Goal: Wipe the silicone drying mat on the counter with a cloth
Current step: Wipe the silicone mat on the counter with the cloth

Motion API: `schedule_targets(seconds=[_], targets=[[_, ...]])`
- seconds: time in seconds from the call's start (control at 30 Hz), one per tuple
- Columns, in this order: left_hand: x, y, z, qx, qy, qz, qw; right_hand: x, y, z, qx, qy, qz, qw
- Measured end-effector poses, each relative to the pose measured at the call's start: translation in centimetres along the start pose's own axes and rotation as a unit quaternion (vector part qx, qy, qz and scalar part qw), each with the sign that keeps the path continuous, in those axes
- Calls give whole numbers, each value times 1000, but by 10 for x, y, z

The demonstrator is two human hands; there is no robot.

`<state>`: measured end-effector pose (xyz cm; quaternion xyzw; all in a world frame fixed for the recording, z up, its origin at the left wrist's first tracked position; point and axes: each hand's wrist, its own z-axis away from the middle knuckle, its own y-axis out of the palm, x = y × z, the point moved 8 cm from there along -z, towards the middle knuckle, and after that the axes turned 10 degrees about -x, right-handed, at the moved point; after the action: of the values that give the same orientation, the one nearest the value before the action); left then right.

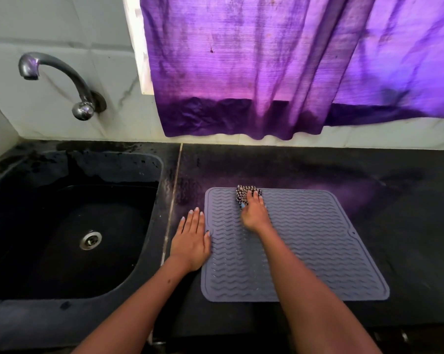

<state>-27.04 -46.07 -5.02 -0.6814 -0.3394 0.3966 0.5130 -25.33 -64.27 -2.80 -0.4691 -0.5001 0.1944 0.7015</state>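
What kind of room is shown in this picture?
Most likely a home kitchen: a dark sink with a wall tap, a black counter, and a ridged silicone drying mat lying on it.

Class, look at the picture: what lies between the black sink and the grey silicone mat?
In the head view, the left hand lies flat on the black counter between sink and mat.
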Motion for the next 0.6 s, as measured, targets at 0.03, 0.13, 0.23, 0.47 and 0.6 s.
schedule_targets(seconds=[0.03,0.13,0.23,0.47,0.6], targets=[[0,0,0,3,9,2,1000,2,-5,-4,-6,27,-50,998],[3,-1,0,11,30,13,999,9,-20,-8,-62,86,-137,985],[4,-1,2,2,34,13,999,33,-12,3,-75,24,-102,992],[4,-1,2,-11,42,18,999,44,44,33,-43,-99,90,990],[4,-1,3,-10,46,5,999,44,44,28,-12,-93,94,991]])
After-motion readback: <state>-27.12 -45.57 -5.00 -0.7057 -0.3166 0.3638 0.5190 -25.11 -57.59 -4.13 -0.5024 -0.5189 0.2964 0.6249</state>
